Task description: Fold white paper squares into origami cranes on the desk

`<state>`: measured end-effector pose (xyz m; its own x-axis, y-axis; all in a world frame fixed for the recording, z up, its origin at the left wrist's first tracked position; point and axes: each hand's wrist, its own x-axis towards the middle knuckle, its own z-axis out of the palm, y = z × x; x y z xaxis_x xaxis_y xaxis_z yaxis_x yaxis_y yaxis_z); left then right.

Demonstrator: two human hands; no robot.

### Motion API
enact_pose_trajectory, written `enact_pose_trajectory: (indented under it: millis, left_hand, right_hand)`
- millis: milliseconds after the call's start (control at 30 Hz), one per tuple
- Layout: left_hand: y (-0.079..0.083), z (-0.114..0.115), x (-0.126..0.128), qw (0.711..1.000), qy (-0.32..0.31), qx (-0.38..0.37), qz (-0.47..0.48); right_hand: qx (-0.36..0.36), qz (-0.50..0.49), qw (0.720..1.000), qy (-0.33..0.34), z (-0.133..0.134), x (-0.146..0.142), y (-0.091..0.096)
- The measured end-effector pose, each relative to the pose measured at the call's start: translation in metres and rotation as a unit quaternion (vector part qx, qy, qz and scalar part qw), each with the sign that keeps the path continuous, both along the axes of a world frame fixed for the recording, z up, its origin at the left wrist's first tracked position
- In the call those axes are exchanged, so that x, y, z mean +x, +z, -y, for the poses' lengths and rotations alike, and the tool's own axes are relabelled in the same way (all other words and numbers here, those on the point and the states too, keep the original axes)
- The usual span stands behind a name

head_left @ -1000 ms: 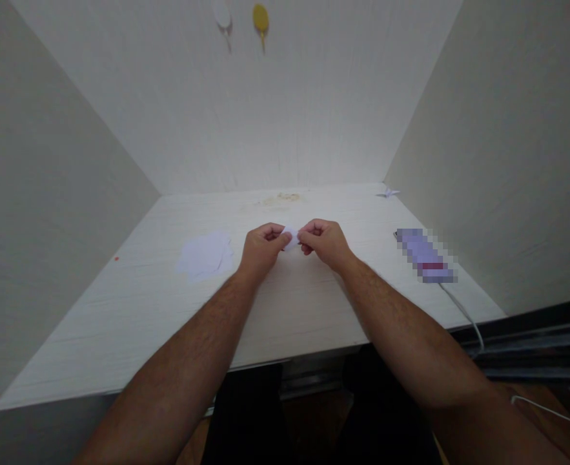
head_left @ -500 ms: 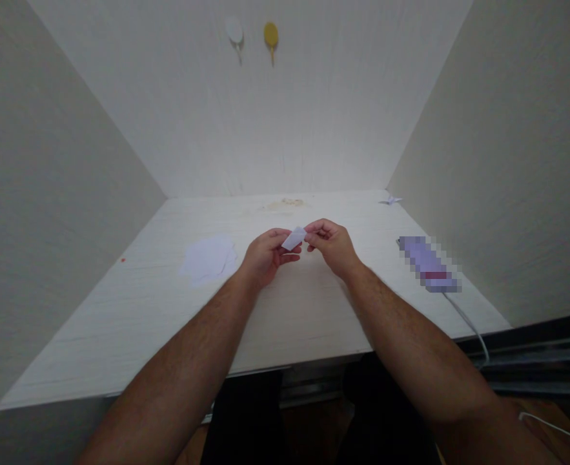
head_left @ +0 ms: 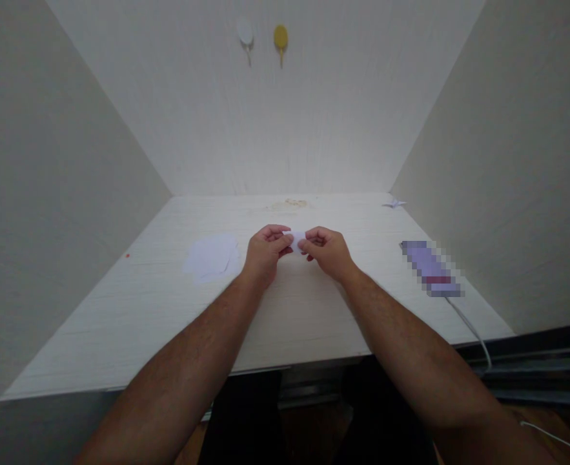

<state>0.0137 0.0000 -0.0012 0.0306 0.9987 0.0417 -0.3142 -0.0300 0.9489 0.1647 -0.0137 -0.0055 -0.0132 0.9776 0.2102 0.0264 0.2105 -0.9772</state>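
Between my two hands, above the middle of the white table, is a small piece of white paper [head_left: 296, 239]. My left hand [head_left: 268, 250] pinches its left side, the thumb on the face toward me and the fingers behind. On the opposite side my right hand [head_left: 330, 250] grips it the same way, thumb in front. The fingers cover both ends, so any folds there are hidden. A loose pile of white paper sheets [head_left: 210, 257] lies on the table to the left of my left hand.
A pixelated purple phone-like object [head_left: 430, 266] with a white cable [head_left: 467, 324] lies at the right. Near the back right corner sits a small folded white paper piece [head_left: 395, 203]. White and yellow hooks [head_left: 280, 37] hang on the back wall. Side walls flank the table [head_left: 134, 323].
The paper has turned from a slanted position to nearly level. My left thumb has come onto its front, and both hands now pinch it from opposite sides. The view has shifted slightly.
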Motion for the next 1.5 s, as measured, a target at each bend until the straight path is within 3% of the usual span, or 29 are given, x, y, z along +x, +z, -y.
enact_pose_trajectory:
  millis: [133, 467, 767, 1100, 1300, 1500]
  left_hand:
    - [0.0, 0.002, 0.001, 0.998, 0.007, 0.013, -0.055]
    - [0.003, 0.002, -0.004, 0.994, -0.013, 0.021, -0.106]
    - [0.005, 0.003, -0.004, 0.997, -0.024, 0.006, -0.078]
    - [0.007, 0.005, -0.001, 0.998, -0.016, -0.023, -0.052]
    - [0.008, 0.004, -0.004, 0.997, -0.047, -0.029, -0.046]
    - [0.009, 0.004, -0.004, 0.997, -0.046, -0.03, -0.062]
  right_hand:
    - [0.017, 0.026, 0.999, -0.039, -0.001, -0.001, -0.002]
    - [0.049, 0.035, 0.998, -0.025, 0.001, 0.003, -0.001]
    - [0.109, 0.071, 0.991, -0.036, 0.002, 0.005, -0.003]
    - [0.104, 0.076, 0.991, -0.037, 0.0, 0.007, -0.006]
    - [0.107, 0.089, 0.989, -0.04, 0.002, 0.007, -0.005]
    - [0.141, 0.135, 0.98, -0.031, 0.0, 0.01, -0.01]
